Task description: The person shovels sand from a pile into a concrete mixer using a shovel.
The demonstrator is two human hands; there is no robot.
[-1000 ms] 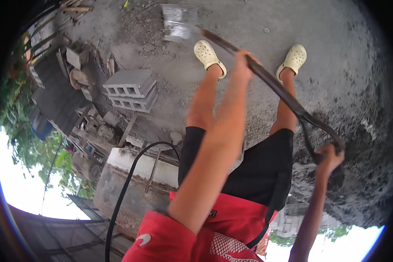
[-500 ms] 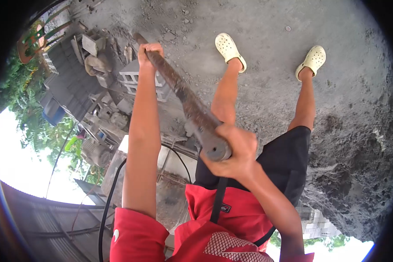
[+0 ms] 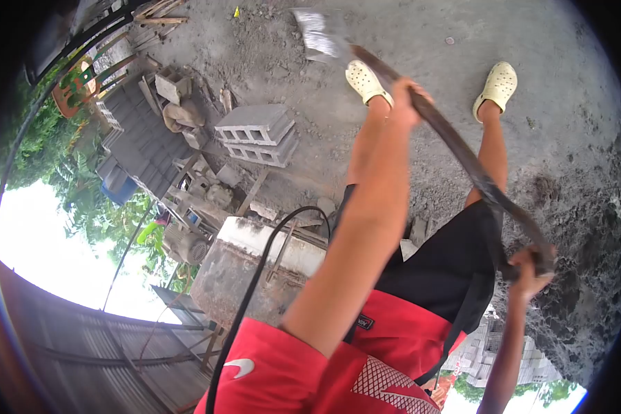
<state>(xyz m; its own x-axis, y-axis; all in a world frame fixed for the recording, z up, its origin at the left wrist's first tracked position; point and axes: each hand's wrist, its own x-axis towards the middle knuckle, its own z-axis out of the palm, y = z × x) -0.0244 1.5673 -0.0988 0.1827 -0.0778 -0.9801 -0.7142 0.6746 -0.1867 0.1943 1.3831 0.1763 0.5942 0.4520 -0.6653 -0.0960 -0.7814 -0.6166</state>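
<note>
Gray ground [image 3: 421, 34]: two stacked hollow blocks [image 3: 265, 123]; dark heap [image 3: 583, 259], perhaps sand.

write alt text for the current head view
A person's left hand grips a shovel by the shaft, the right hand by its handle end. Cream clogs stand on grey ground; hollow blocks are stacked left of them.

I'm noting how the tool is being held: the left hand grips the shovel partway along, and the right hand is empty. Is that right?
Not quite: the right hand isn't empty. The head view shows it gripping the shovel at its handle end. The left hand does grip it partway along.
</note>
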